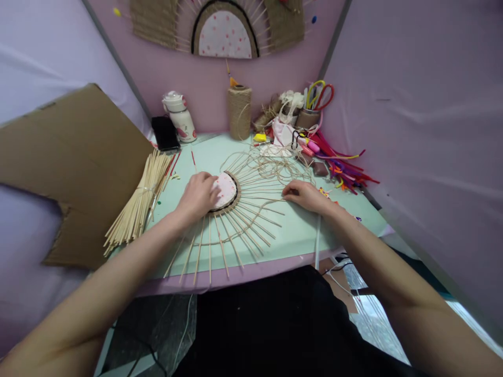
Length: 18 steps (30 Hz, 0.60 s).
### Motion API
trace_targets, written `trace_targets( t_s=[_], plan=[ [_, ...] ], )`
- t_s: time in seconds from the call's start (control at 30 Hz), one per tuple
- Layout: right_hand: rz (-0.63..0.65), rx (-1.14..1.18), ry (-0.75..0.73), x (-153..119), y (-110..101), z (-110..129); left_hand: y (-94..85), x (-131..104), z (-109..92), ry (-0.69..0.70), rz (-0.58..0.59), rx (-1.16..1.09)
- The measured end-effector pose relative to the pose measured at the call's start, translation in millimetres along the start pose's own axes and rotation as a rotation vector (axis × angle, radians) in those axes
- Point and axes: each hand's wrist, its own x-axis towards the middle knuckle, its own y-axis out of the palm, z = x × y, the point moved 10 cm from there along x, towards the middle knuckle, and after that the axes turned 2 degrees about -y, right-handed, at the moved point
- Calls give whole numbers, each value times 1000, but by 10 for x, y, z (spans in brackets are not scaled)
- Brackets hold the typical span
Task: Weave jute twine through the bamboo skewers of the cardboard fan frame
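On the table lies a half-round piece covered in pink-dotted white cloth, with a dark and a tan band round its curve. Thin sticks fan out from that curve towards the front and right. My left hand grips the piece at its straight left side, fingers curled over the cloth. At the right, my right hand is closed in a pinch on jute twine, which runs across the sticks in a loose arc. More twine lies in tangled loops behind the sticks.
A bundle of sticks and bent cardboard are at left. Behind stand a white bottle, a black phone-like object and a twine spool. Scissors in a pot and red pipe cleaners are at right.
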Motion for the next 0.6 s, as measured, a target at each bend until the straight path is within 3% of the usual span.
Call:
trace_targets(
  t_s=[0.1,0.2,0.37,0.6],
  plan=[
    [30,-76,-20,-4,-7,92,121,-187,-595,344,88,-65],
    [37,-231,-14,-51,-52,201,316,-339,-886,484,192,-49],
    [-32,-379,19,-153,-170,348,507,-389,-949,516,310,37],
    [5,-355,36,-153,-130,354,440,-390,-1003,569,319,55]
  ],
)
